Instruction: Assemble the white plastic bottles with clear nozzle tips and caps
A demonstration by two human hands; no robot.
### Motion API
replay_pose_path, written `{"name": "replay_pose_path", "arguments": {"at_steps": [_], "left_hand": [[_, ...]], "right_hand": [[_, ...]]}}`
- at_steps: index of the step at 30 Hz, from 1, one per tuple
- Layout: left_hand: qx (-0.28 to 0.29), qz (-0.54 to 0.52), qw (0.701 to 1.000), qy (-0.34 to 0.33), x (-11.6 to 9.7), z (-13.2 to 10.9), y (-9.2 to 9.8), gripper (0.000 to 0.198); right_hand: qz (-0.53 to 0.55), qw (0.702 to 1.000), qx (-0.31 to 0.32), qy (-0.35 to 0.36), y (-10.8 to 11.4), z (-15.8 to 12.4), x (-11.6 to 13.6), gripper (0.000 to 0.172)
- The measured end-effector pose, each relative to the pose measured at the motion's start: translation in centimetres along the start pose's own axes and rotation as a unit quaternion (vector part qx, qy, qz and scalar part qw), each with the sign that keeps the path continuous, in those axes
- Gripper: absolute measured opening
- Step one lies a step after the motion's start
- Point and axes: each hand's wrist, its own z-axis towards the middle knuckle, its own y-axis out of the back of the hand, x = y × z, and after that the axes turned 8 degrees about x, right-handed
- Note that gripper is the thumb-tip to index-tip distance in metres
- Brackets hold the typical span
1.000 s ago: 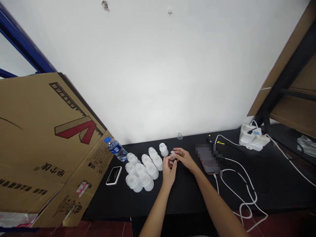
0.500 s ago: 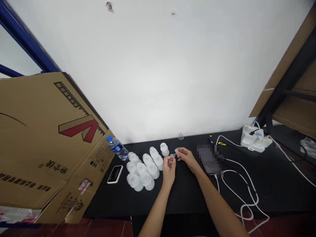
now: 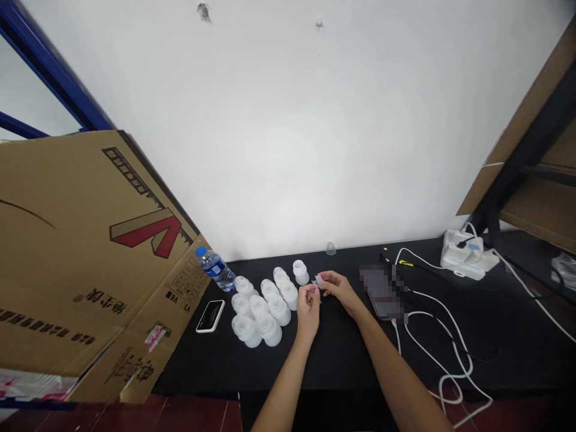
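Note:
My left hand (image 3: 308, 307) and my right hand (image 3: 339, 290) meet above the black table top (image 3: 324, 360). Their fingertips close on a small translucent plastic piece (image 3: 318, 281), mostly hidden by my fingers. Just left of my hands stands a frosted white plastic bottle (image 3: 300, 272). Several more frosted bottles (image 3: 269, 329) stand in a cluster further left. A small clear cap (image 3: 330, 248) sits at the back edge of the table, beyond my fingers.
A smartphone (image 3: 210, 315) and a water bottle with a blue cap (image 3: 216, 270) lie left of the cluster, beside a large cardboard sheet (image 3: 90, 240). To the right are a pixelated phone (image 3: 382, 293), white cables (image 3: 450, 354) and a power strip (image 3: 463, 255).
My fingers have shifted slightly around the small piece, and my right hand has turned it a little. The whole view has drifted slightly as my head moves.

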Motion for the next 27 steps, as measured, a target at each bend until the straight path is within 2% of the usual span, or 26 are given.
{"name": "replay_pose_path", "arguments": {"at_steps": [3, 7, 13, 27], "left_hand": [[0.005, -0.005, 1.000, -0.006, -0.2, -0.1, 0.0, 0.048], [0.020, -0.008, 1.000, -0.008, -0.5, -0.2, 0.0, 0.042], [0.040, -0.008, 0.999, -0.020, -0.6, -0.1, 0.2, 0.032], [0.062, -0.049, 0.997, -0.020, 0.4, 0.5, 0.6, 0.036]], "right_hand": [[-0.024, 1.000, 0.009, 0.004, 0.1, 0.0, -0.1, 0.047], [-0.027, 0.996, 0.081, -0.011, 0.0, -0.3, 0.0, 0.045], [-0.029, 0.994, 0.107, 0.014, -0.2, -0.5, 0.2, 0.045], [-0.057, 0.997, 0.053, 0.021, -0.3, -0.4, 0.3, 0.047]]}}
